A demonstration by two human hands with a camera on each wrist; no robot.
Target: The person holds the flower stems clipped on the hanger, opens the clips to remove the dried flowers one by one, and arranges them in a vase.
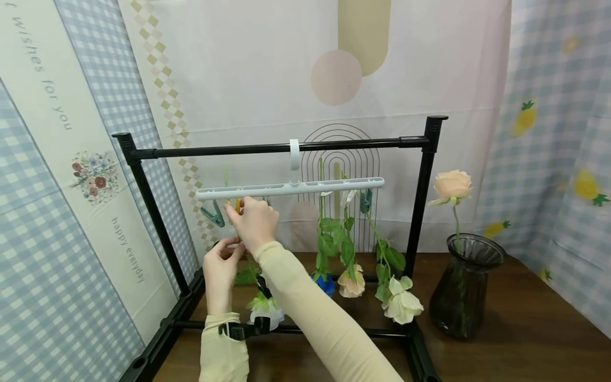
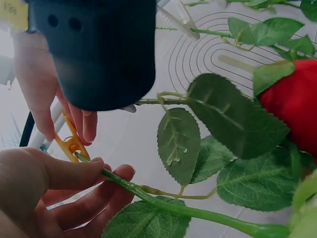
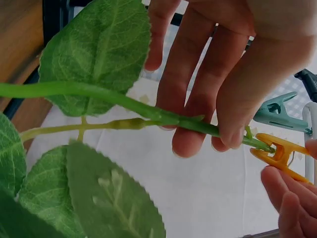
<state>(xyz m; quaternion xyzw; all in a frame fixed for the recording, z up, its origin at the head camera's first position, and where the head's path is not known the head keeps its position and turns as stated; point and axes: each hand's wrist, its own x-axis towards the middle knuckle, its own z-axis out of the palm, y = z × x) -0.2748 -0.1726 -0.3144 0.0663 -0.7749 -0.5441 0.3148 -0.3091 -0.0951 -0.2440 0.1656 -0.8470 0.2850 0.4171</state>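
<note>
My left hand [image 1: 221, 270] pinches the green stem [image 3: 193, 124] of an artificial flower between thumb and fingers. Its white, green-tinged bloom [image 1: 267, 313] hangs head down below the hands. Above it, my right hand [image 1: 256, 220] pinches an orange clip [image 3: 280, 151] under the white hanger [image 1: 267, 190]. In the right wrist view the stem's tip lies between the clip's jaws. A teal clip [image 1: 213, 215] hangs to the left on the hanger. A red bloom [image 2: 292, 106] shows in the left wrist view; the arms hide it from the head view.
The hanger hooks over a black rack [image 1: 215, 150]. Blue [image 1: 324, 284], peach [image 1: 352, 282] and white [image 1: 402, 301] flowers hang head down at its right half. At the right, a dark glass vase [image 1: 460, 297] holds an upright peach rose [image 1: 452, 185] on the wooden table [image 1: 539, 323].
</note>
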